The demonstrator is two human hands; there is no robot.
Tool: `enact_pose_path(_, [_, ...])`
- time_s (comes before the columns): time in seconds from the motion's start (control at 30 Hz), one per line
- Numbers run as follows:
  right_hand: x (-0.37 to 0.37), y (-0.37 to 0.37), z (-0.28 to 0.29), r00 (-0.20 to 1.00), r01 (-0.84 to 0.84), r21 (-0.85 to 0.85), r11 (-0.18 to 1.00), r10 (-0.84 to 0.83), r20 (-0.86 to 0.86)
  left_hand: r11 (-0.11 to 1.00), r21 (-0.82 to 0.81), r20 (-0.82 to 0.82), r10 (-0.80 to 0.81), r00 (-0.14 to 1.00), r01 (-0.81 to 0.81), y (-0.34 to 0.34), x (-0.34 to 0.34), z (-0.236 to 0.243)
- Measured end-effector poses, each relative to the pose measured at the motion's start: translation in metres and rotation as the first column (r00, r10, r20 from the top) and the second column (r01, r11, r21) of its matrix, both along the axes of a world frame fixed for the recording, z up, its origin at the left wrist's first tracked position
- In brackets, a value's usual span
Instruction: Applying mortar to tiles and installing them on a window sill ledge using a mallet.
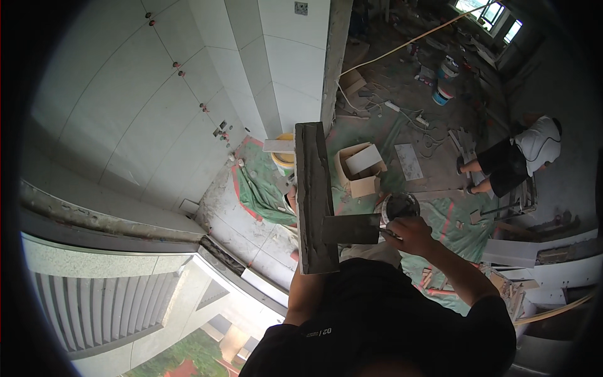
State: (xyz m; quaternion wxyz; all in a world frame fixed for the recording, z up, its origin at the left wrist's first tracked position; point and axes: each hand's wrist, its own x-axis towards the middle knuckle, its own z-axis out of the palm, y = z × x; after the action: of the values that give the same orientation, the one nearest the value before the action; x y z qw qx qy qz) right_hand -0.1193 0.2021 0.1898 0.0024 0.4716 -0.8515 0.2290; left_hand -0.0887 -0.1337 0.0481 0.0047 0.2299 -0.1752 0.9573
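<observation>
Mortar-coated tile (314, 188) and trowel (352, 230) amid clutter

One cardboard box (364, 187), one mortar bucket (380, 208) and one yellow bucket (284, 161), partly blocked by the tile, stand beyond; one co-worker (534, 147) bends at right. The right hand (409, 236) has fingers clamped on the trowel; the left hand (291, 197), mostly hidden, grips the tile's edge.

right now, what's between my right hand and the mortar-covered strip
In the head view, the trowel spans that stretch: your right hand holds it, and its far end overlaps the edge of the mortar-covered strip.
</observation>
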Motion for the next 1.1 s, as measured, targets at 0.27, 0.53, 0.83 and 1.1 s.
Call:
enact_pose_path(0.27, [-0.118, -0.066, -0.029, 0.929, 0.294, -0.16, 0.942, -0.321, -0.185, 0.998, 0.026, 0.092, -0.052, 0.994, 0.05, 0.008, -0.002, 0.003])
enact_pose_path(0.53, [-0.108, -0.081, -0.019, 0.959, 0.245, -0.245, 0.938, -0.272, -0.082, 0.959, -0.269, 0.395, 0.196, 0.897, -0.091, 0.034, 0.026, 0.066])
enact_pose_path(0.83, [-0.208, -0.06, 0.002, 0.875, 0.479, -0.14, 0.867, -0.459, 0.153, 0.946, -0.31, 0.325, 0.2, 0.924, -0.095, 0.052, 0.026, 0.118])
enact_pose_path(1.1, [-0.255, -0.092, 0.057, 0.956, 0.293, 0.154, 0.944, -0.291, -0.038, 0.946, -0.324, 0.372, 0.126, 0.92, 0.001, 0.065, 0.012, 0.124])
